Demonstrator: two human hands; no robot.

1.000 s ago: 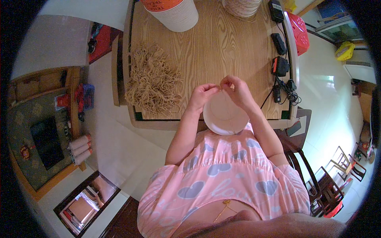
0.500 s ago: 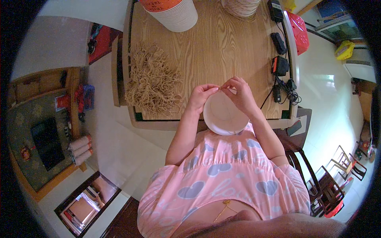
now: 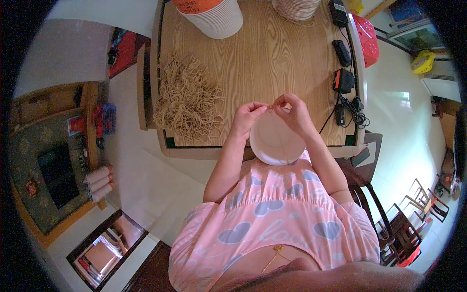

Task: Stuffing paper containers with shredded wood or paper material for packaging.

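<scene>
A white paper bucket [image 3: 267,146] rests tilted against my front at the table's near edge, its open mouth facing up toward me. Thin tan twine [image 3: 275,127] crosses its mouth from the near rim to the far rim. At the far rim my left hand [image 3: 249,117] pinches the twine between thumb and forefinger. My right hand [image 3: 294,115] is right beside it, its fingers bent and pinching the same bit of twine. The exact knot or hole between the fingertips is too small to make out. To the left lies a heap of cut tan twine pieces [image 3: 187,97].
A stack of white paper buckets [image 3: 214,19] with an orange band stands at the far left of the wooden table [image 3: 262,63]. A twine spool [image 3: 296,9] sits at the back. Black adapters [image 3: 343,80] and cables line the right edge, beside a red plastic stool [image 3: 366,41].
My right fingers have shifted slightly and bent more at the far rim. The bucket and my left hand have barely moved.
</scene>
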